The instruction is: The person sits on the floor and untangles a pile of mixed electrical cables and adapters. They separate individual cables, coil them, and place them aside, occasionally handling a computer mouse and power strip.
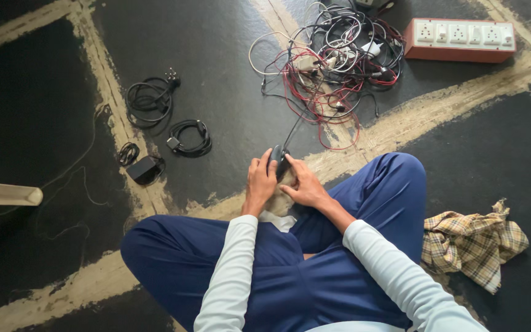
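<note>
I sit cross-legged on a dark floor in blue trousers. My left hand (259, 181) and my right hand (302, 184) together hold a black computer mouse (277, 158) just in front of my legs. A pale cloth (279, 198) shows under and between my hands. The mouse's black cord (293, 128) runs up from it into a tangle of red, black and white cables (333, 61) on the floor ahead.
A red and white power strip (459, 40) lies at the top right. Two coiled black cables (150, 98) (188, 138) and a black adapter (142, 167) lie on the left. A checked cloth (471, 243) is at my right knee. A pale bar (4, 193) juts in at left.
</note>
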